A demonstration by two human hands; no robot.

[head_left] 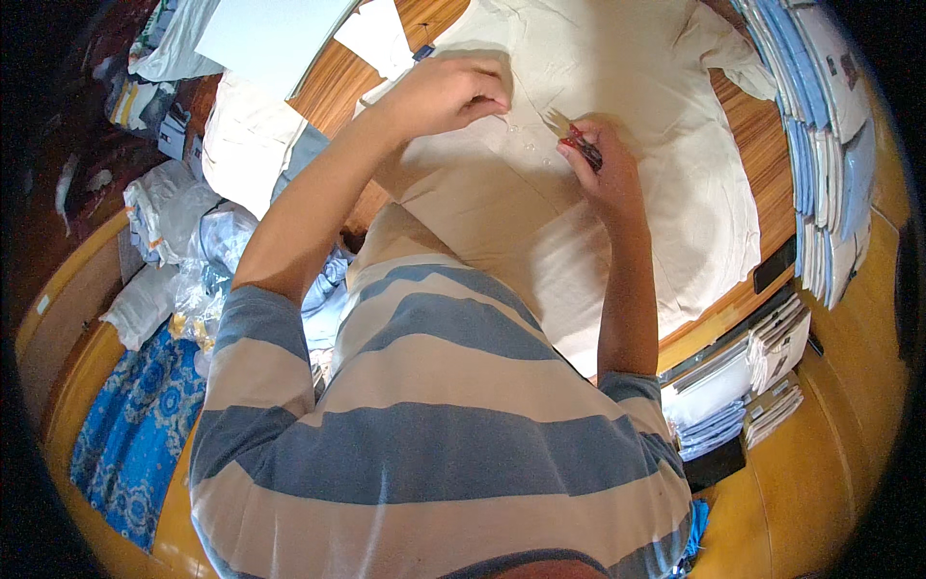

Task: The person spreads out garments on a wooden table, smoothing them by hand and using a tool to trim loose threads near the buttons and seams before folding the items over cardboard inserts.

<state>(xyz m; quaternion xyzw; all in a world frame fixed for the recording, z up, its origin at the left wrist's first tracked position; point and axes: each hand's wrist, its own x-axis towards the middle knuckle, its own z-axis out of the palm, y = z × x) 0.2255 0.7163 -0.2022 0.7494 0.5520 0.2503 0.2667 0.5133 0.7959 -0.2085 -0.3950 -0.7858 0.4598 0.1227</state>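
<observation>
Reaching out from the near edge, both forearms angle toward the middle of a cream shirt [617, 183] spread flat on a wooden table [748, 125]. The left hand [449, 92] lies knuckles-up on the cloth, its fingers curled in and their tips pinched narrow on the fabric beside a row of small pale buttons — I count about three, though they are too small to be sure. The right hand [603, 164] sits just to the right of it, fingers closed around one small pair of red-handled snips [577, 142], whose pale blades point left toward the left hand's fingertips. One shirt lies under the hands; at the far right edge a long stack of flat blue-and-white packets [820, 106] — too many to count — runs along the table.
</observation>
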